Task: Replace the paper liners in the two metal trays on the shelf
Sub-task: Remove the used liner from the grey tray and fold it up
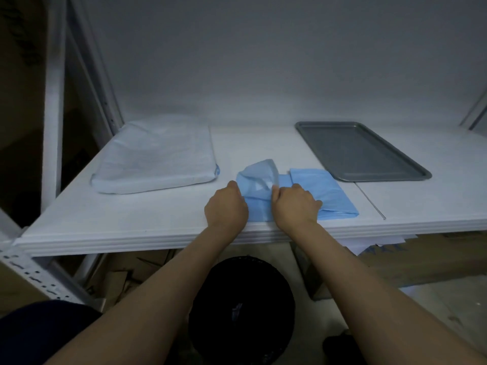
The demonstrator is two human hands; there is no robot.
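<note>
A folded blue paper liner [311, 180] lies near the front edge of the white shelf [158, 227], one flap curling upward. My left hand [226, 206] grips its left edge. My right hand [295, 204] pinches a layer near the middle, fingers resting on the sheet. A bare grey metal tray [361, 151] sits at the back right, just beyond the liner. At the back left lies a flat thing wrapped in pale blue-white paper [155, 159]; what is beneath the wrap is hidden.
A black round bin [242, 306] stands on the floor below the shelf edge between my forearms. Cardboard boxes [427, 259] lie under the shelf. A perforated white upright [52, 101] frames the left side. A thin seam [371, 201] runs across the shelf at right.
</note>
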